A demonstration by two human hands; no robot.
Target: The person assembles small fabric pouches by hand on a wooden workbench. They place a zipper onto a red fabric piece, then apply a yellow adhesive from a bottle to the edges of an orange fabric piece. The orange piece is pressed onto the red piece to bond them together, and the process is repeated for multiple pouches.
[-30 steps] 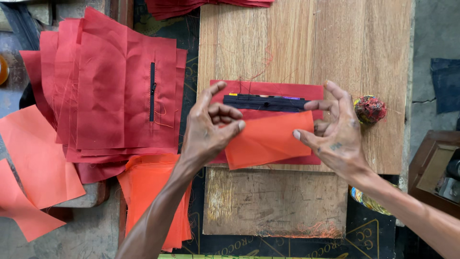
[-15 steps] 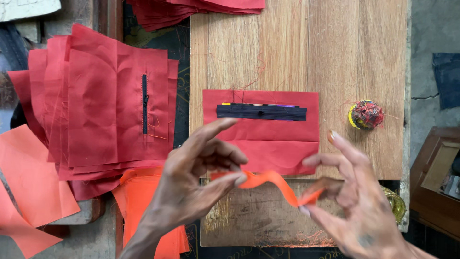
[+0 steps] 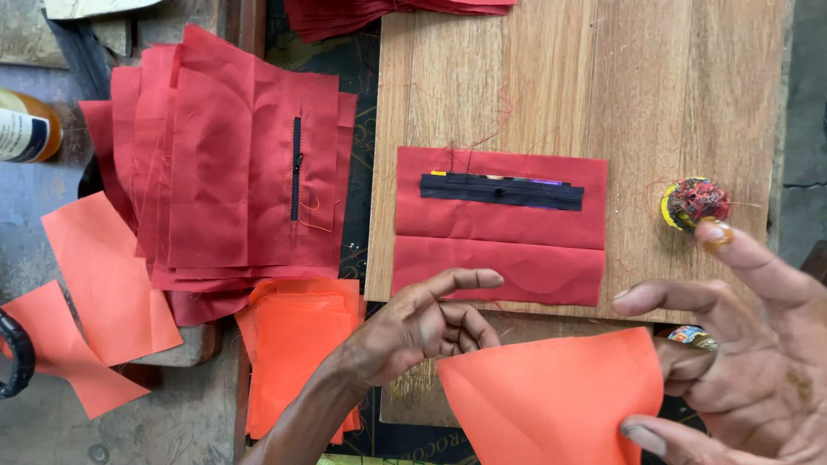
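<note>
Fingers: right hand (image 3: 758, 362) is spread wide at the near right, its thumb and a lower finger pinching the right edge of an orange fabric piece (image 3: 551, 400); the other fingers stick out loose toward the far left.
Left hand (image 3: 426, 327): half curled, index finger stretched out, the rest folded in; it sits just beside the orange piece's near-left corner, and whether it touches the cloth I cannot tell.
Orange fabric piece: held up off the bench at the near edge of the scene, between the two hands, tilted.
Red panel (image 3: 500, 226): lies flat on the wooden board (image 3: 603, 86), just beyond the hands, with a black zipper (image 3: 501, 191) set across its far half.
Thread ball (image 3: 693, 202): small, red and yellow, on the board to the right of the red panel, near the right hand's raised fingertip.
Red stack (image 3: 224, 172): far left, a pile of red panels, the top one showing a short upright zipper.
Orange stack (image 3: 297, 344): near the left forearm, below the red stack.
Loose orange pieces (image 3: 103, 284): at the left edge.
Bottle (image 3: 26, 127): far left edge, lying on its side.
</note>
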